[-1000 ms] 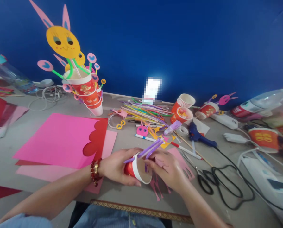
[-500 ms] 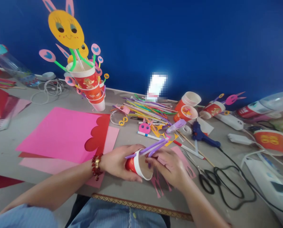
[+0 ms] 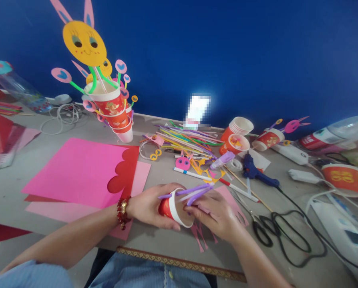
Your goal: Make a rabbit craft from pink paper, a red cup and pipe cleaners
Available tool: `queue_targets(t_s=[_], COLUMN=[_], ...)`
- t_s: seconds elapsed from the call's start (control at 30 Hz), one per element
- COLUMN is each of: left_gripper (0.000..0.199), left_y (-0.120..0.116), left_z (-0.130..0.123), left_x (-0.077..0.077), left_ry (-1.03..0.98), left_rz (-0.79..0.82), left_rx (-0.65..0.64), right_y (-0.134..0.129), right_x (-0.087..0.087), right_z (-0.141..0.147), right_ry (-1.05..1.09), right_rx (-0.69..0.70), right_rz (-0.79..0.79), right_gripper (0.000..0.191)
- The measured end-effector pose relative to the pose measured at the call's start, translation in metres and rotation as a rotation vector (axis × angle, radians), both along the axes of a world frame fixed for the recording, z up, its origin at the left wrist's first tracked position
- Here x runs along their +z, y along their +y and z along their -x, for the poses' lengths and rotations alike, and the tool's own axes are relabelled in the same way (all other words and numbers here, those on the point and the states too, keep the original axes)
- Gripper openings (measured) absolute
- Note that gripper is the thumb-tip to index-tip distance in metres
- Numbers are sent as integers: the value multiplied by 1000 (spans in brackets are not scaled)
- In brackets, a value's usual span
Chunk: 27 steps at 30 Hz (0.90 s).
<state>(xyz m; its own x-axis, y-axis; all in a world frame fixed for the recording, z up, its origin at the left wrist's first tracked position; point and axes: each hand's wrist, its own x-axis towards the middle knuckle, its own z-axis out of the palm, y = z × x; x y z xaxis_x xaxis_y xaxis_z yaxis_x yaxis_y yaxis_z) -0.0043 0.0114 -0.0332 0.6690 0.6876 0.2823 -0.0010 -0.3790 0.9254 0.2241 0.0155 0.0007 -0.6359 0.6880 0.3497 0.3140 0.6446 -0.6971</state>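
My left hand (image 3: 149,206) is wrapped round a red and white paper cup (image 3: 173,206), which lies tilted with its mouth toward my right hand. Purple pipe cleaners (image 3: 200,195) and a whitish stick reach out past the cup's rim to the right. At the cup's mouth, the fingers of my right hand (image 3: 218,216) are closed on a purple pipe cleaner, their tips partly inside the rim. Just beyond my hands lie a pink paper bunny face (image 3: 182,163) and a blue-capped white marker (image 3: 192,174). Pink paper scraps (image 3: 199,238) lie under my right hand.
Pink sheets (image 3: 73,172) cover the left side. Decorated stacked cups (image 3: 108,105) stand behind them. Pipe cleaners (image 3: 188,138) lie in a heap at the back. To the right are a blue glue gun (image 3: 257,171) with a black cord, scissors (image 3: 261,231) and more cups (image 3: 239,127).
The purple pipe cleaners' outer ends have dipped slightly, and my right fingers have shifted a little at the cup's mouth. My left hand keeps its hold on the cup.
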Motion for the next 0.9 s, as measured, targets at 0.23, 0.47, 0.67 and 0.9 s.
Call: queue_targets(t_s=[0.23,0.47,0.67,0.9], left_gripper=[73,70,71,74], left_y=[-1,-1,-2,0], left_z=[0,0,0,1], left_x=[3,6,6,4], left_ry=[-17,-16,-6,-44], left_rz=[13,-2,5,2], left_rx=[9,-14,-8,0], right_y=[1,1,2,2], right_x=[2,-2,-2,-1], right_z=[0,0,0,-2], right_ry=[20,3,-14,-12], right_rx=[8,-28,10,-1], right_rz=[32,2,-24,-35], right_gripper=[17,19,23,10])
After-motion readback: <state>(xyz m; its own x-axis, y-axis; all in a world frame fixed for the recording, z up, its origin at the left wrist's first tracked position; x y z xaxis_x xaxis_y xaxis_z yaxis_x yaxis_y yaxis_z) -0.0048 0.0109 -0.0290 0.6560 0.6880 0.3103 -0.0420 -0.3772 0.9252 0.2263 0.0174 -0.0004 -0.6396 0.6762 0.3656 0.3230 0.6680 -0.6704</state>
